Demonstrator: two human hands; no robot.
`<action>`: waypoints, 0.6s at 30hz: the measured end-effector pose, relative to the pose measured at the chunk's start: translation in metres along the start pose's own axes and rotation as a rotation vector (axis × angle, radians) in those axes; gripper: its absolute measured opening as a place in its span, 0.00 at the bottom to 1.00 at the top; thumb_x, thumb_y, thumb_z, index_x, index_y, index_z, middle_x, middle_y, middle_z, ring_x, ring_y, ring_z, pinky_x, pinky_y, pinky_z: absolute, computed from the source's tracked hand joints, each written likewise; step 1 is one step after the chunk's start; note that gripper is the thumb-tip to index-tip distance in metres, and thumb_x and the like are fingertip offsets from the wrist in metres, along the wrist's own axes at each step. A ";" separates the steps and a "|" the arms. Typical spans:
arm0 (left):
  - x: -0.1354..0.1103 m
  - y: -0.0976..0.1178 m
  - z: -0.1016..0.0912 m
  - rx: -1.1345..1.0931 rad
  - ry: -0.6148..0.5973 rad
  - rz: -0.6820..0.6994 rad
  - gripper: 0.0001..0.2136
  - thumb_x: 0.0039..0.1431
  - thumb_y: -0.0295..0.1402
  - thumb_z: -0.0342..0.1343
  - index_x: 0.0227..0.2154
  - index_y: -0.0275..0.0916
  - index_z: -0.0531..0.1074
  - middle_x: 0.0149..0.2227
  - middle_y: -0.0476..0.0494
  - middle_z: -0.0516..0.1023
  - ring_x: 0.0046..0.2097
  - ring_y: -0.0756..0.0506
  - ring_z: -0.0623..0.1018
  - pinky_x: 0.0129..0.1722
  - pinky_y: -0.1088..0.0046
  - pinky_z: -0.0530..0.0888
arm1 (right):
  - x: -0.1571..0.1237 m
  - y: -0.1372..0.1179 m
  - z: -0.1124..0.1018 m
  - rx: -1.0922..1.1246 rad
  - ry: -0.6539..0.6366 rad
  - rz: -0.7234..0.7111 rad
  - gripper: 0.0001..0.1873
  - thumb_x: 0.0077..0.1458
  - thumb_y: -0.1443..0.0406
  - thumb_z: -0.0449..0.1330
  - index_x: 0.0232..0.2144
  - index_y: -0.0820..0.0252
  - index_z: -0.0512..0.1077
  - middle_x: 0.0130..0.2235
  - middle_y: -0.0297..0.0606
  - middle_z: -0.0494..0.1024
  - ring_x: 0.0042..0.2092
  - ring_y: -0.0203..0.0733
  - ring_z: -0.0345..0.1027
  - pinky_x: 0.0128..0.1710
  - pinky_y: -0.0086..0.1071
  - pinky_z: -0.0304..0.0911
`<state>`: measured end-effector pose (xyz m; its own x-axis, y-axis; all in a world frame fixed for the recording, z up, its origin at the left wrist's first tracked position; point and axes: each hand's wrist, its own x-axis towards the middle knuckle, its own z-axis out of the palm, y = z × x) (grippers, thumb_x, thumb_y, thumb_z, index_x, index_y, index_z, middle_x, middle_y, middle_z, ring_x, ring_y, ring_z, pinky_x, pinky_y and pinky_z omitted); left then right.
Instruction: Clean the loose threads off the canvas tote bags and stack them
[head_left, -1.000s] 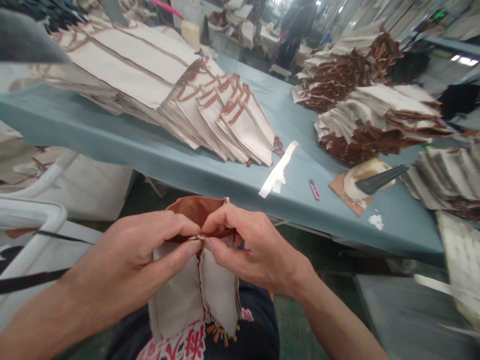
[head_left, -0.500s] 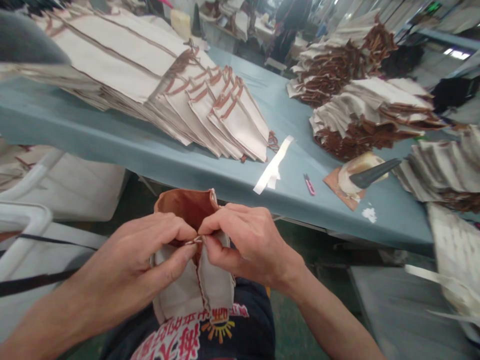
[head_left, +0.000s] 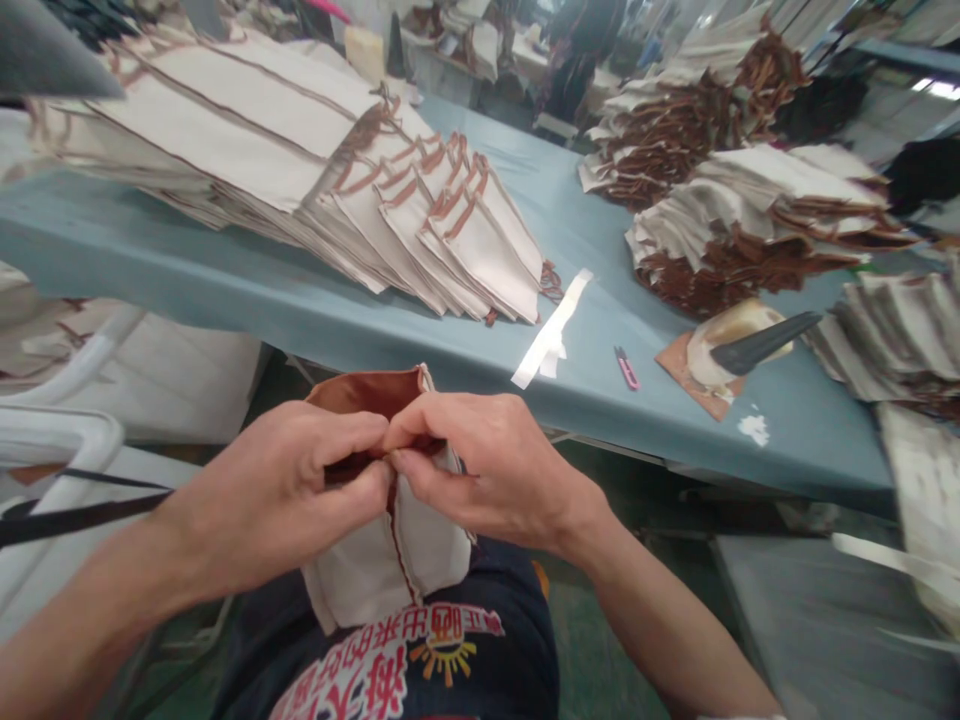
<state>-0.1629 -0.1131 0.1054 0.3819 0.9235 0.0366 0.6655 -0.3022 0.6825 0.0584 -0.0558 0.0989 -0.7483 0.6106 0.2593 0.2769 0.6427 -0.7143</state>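
Observation:
On my lap stands an off-white fabric bag (head_left: 431, 550) with a brown lining and a seam down its near side. Its open top faces up and away from me. My left hand (head_left: 292, 480) is closed, thumb and fingers pinching the near rim by the seam. Right beside it, my right hand (head_left: 487, 460) pinches the same rim, and the fingertips of both hands meet there. The bit of edge between the fingertips is mostly hidden.
A blue-covered table (head_left: 450, 350) carries layered off-white fabric pieces (head_left: 255, 130), white strips (head_left: 551, 335), pink thread snips (head_left: 627, 370) and a pale pot (head_left: 709, 355) with a dark handle. Brown-edged stacks (head_left: 750, 225) lie farther right. A white plastic bin (head_left: 187, 375) stands at left.
Both hands keep to the rim. Their fingertips have drawn closer together, covering the small piece of edge that showed between them. The view has shifted slightly.

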 end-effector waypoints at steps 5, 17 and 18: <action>0.003 -0.003 -0.009 -0.208 -0.054 -0.044 0.19 0.71 0.41 0.51 0.22 0.42 0.68 0.22 0.55 0.67 0.26 0.51 0.67 0.25 0.76 0.62 | 0.010 0.010 -0.005 0.314 -0.060 0.096 0.11 0.61 0.57 0.68 0.39 0.56 0.74 0.37 0.31 0.81 0.36 0.37 0.72 0.42 0.32 0.66; 0.001 0.013 -0.016 -0.180 0.034 0.035 0.21 0.76 0.38 0.50 0.23 0.42 0.60 0.24 0.57 0.62 0.25 0.52 0.62 0.26 0.78 0.63 | 0.023 0.003 -0.009 0.324 -0.185 0.077 0.23 0.60 0.48 0.73 0.31 0.55 0.67 0.32 0.27 0.70 0.34 0.36 0.61 0.36 0.32 0.56; 0.001 0.012 -0.016 -0.189 0.032 0.027 0.22 0.77 0.38 0.50 0.23 0.42 0.61 0.24 0.57 0.63 0.25 0.52 0.63 0.26 0.79 0.64 | 0.022 0.004 -0.008 0.335 -0.189 0.072 0.22 0.60 0.49 0.72 0.31 0.55 0.68 0.32 0.27 0.71 0.34 0.36 0.61 0.36 0.31 0.56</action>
<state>-0.1652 -0.1118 0.1251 0.3752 0.9237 0.0777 0.5222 -0.2799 0.8056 0.0480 -0.0357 0.1068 -0.8407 0.5325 0.0985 0.1441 0.3953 -0.9072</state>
